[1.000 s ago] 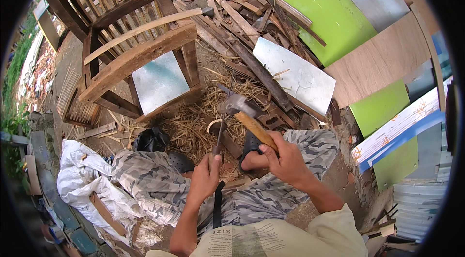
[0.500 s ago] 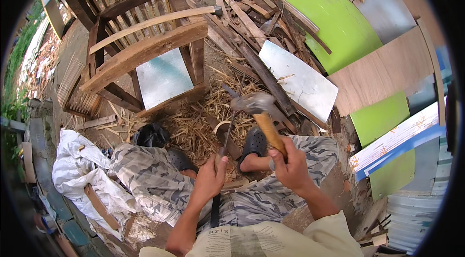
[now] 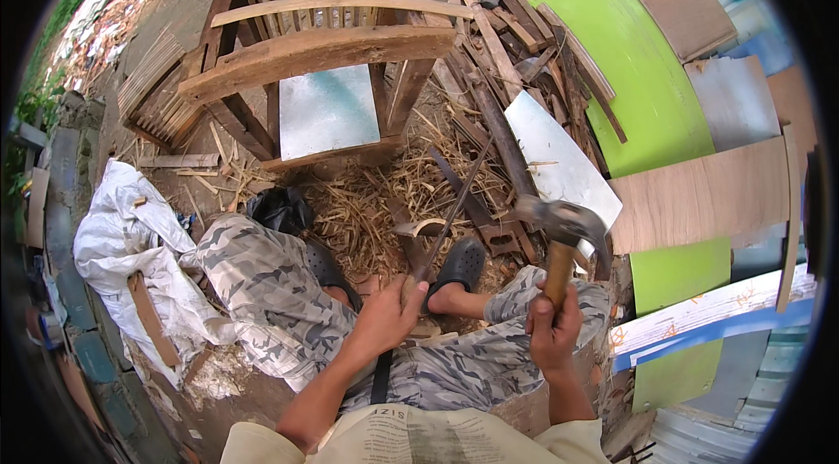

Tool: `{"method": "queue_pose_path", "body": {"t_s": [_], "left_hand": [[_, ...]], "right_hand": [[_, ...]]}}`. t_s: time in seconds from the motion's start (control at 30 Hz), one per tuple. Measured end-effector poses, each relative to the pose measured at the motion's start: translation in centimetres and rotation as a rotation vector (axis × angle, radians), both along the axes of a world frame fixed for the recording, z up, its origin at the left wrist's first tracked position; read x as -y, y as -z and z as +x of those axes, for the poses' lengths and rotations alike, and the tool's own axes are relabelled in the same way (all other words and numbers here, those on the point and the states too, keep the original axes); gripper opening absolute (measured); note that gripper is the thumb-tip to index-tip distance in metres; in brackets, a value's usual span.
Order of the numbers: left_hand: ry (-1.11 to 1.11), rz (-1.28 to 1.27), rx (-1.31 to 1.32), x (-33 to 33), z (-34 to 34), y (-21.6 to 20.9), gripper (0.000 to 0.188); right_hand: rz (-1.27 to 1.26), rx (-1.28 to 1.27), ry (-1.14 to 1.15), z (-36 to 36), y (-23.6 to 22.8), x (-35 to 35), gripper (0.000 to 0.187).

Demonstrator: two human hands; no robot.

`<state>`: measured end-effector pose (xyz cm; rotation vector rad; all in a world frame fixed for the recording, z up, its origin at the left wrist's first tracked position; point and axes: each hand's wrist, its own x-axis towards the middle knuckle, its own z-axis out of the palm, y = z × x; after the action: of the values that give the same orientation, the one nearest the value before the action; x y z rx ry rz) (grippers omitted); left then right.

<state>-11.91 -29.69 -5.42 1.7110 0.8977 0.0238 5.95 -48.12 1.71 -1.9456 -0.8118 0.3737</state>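
My right hand [image 3: 556, 333] is wrapped round the yellowish wooden handle of a claw hammer [image 3: 564, 221]. Its dark metal head is raised over my right knee, claws to the right. In my left hand [image 3: 389, 315] is a long, thin, dark metal tool [image 3: 454, 206], gripped at its near end and slanting away up to the right. Whether it is a file or a narrow blade, I cannot tell. The hammer head and this tool are apart. A curved light wooden piece [image 3: 421, 228] shows beside the tool, above the floor between my feet.
Ahead stands a wooden chair frame [image 3: 323, 53] with a loose curved slat across it. Wood shavings [image 3: 350, 224] and a handsaw [image 3: 500, 241] lie before my feet. Scrap wood [image 3: 516, 36] and green panels [image 3: 647, 88] fill the right; a white sack [image 3: 131, 237] lies left.
The hammer has swung up and right, away from the thin tool. My left hand still grips that tool, which now slants more to the right. My view has shifted.
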Motion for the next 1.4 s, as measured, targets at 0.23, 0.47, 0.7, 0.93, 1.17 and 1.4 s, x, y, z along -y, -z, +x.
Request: {"method": "queue_pose_path", "body": {"t_s": [0.23, 0.47, 0.7, 0.93, 1.17, 1.4], "left_hand": [[-0.028, 0.036, 0.058, 0.3, 0.3, 0.8, 0.055], [-0.016, 0.051, 0.054, 0.1, 0.0, 1.2, 0.055], [-0.033, 0.03, 0.033, 0.7, 0.4, 1.7, 0.048], [-0.04, 0.015, -0.001, 0.3, 0.2, 1.5, 0.059], [-0.025, 0.049, 0.002, 0.6, 0.5, 1.1, 0.057], [-0.088, 0.035, 0.006, 0.8, 0.4, 3.2, 0.05]], "right_hand": [[-0.42, 0.238, -0.273, -0.7, 4.7, -0.1, 0.027], [0.027, 0.016, -0.051, -1.0, 0.6, 0.1, 0.03], [-0.418, 0.208, -0.265, -0.6, 6.5, -0.1, 0.022], [0.031, 0.015, -0.014, -0.9, 1.8, -0.5, 0.03], [-0.336, 0.233, -0.289, -1.5, 8.5, -0.6, 0.03], [-0.132, 0.14, -0.195, -0.8, 5.3, -0.6, 0.031]]}}
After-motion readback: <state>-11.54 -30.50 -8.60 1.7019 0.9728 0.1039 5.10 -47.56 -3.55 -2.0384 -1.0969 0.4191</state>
